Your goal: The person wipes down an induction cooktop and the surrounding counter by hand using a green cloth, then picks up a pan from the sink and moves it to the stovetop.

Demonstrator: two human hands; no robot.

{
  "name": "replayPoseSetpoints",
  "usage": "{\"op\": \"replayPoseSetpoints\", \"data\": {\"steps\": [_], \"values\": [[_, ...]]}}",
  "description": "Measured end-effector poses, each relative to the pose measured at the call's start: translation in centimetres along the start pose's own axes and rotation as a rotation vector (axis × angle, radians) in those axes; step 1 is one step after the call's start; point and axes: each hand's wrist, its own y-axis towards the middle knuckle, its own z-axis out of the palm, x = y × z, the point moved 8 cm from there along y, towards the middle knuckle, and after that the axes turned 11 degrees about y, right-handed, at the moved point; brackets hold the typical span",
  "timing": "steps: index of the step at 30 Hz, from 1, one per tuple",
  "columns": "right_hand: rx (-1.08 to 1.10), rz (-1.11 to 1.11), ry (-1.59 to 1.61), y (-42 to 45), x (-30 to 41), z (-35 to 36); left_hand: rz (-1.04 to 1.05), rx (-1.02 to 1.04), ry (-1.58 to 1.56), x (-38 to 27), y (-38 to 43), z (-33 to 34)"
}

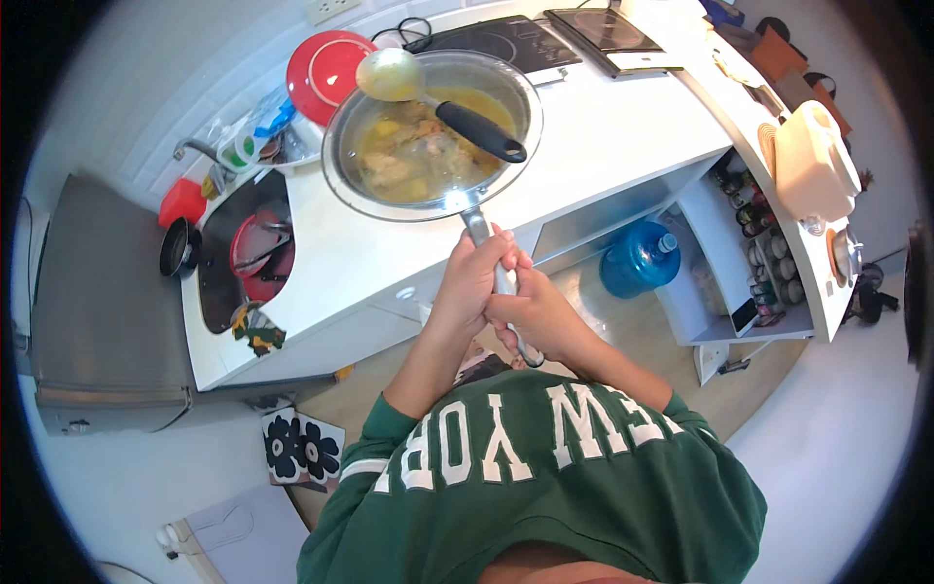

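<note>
My left hand (474,274) and my right hand (536,310) are clasped together around the long metal handle (478,225) of a wide metal pan (343,179). The right hand sits nearer to my body, and the handle's looped end sticks out below it. Inside the pan is a yellowish broth with chunky pieces of food (390,164). A large serving spoon (474,128) with a black grip lies across the pan's top, its wet metal bowl over the far left rim. The pan is above the white countertop (620,124); whether it rests there I cannot tell.
Behind the pan are an induction cooktop (503,44), a second cooktop (609,33) and a red plate (332,77). A sink (219,292) with red dishes is at left. Below the counter stands a blue water jug (641,259); a plastic container (813,164) is at right.
</note>
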Motion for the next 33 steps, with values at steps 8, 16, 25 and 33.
{"op": "replayPoseSetpoints", "data": {"steps": [8, 16, 25, 33], "values": [[-0.080, -0.087, 0.029, 5.6, 5.7, -6.3, -0.002, 0.160, 0.097, -0.8, 10.8, 3.7], [-0.113, -0.134, 0.039, 13.9, 10.2, -10.1, -0.066, 0.192, 0.188, -2.1, 21.1, 3.2], [-0.072, -0.085, 0.059, 22.1, 13.2, -13.0, -0.079, 0.105, 0.255, -3.7, 29.2, 1.3], [-0.042, 0.014, 0.042, 26.7, 14.2, -15.8, -0.057, 0.026, 0.219, -3.4, 34.0, 0.6]]}}
